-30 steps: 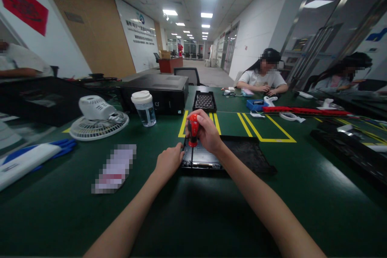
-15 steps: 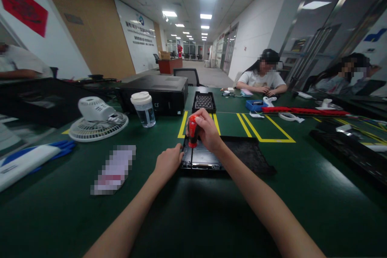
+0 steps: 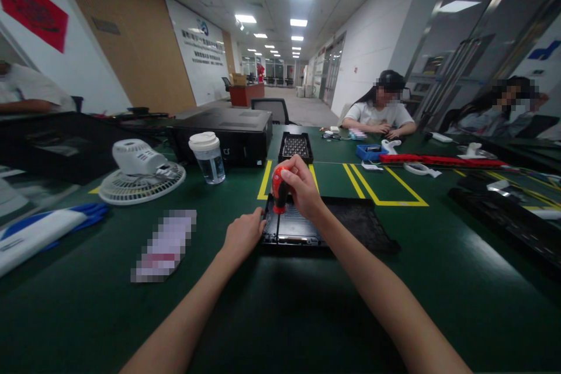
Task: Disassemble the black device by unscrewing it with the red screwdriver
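Note:
My right hand (image 3: 302, 184) is closed around the red and black handle of a screwdriver (image 3: 280, 190). The screwdriver stands upright, its thin shaft reaching down to the front left part of a flat black panel (image 3: 350, 222). That panel lies on the green table and has a metallic strip near its front edge. My left hand (image 3: 245, 234) grips the panel's left edge, with the thumb on the near side and the fingertips partly hidden behind the edge. Whatever the screwdriver's tip touches is too small to make out.
Beyond my hands stands a black tray (image 3: 295, 147) of small parts. A lidded cup (image 3: 207, 158), a white fan (image 3: 142, 172) and a large black case (image 3: 223, 128) are to the left. At right lie a blue box (image 3: 370, 152) and a long black part (image 3: 504, 228). Other people sit around.
The screwdriver's handle has turned slightly and my right hand's fingers have shifted on it. My left hand and the panel stay in place.

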The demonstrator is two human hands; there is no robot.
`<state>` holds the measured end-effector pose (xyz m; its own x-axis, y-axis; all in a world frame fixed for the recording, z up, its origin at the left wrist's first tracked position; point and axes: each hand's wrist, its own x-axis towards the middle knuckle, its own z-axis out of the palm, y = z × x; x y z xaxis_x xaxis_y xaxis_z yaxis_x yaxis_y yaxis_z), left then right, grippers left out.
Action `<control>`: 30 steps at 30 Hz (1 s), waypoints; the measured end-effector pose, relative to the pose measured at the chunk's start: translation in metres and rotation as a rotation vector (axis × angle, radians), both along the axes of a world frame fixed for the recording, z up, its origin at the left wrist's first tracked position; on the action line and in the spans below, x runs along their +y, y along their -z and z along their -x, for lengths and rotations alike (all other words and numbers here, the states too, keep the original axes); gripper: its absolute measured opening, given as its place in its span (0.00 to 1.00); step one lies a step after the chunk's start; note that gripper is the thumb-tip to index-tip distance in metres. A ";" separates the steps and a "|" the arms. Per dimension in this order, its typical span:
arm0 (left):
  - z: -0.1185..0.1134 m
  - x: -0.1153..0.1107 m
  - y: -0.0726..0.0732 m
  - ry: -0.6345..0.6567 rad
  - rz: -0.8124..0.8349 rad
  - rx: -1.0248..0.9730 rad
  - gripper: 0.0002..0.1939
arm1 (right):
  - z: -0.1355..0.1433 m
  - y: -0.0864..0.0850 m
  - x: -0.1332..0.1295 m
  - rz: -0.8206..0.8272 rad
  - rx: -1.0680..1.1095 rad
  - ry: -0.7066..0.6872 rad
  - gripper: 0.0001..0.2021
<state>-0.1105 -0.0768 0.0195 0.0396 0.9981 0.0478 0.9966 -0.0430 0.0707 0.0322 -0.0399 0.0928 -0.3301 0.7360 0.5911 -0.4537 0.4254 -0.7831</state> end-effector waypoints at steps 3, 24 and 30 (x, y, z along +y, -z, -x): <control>0.000 0.000 -0.002 -0.002 0.012 -0.009 0.16 | 0.000 -0.001 0.000 -0.013 -0.001 0.015 0.08; -0.001 -0.002 -0.003 -0.010 0.029 -0.005 0.16 | -0.001 -0.010 -0.009 -0.107 -0.084 0.231 0.12; -0.001 -0.003 -0.004 -0.016 0.028 -0.001 0.16 | 0.001 -0.011 -0.011 -0.101 -0.097 0.261 0.12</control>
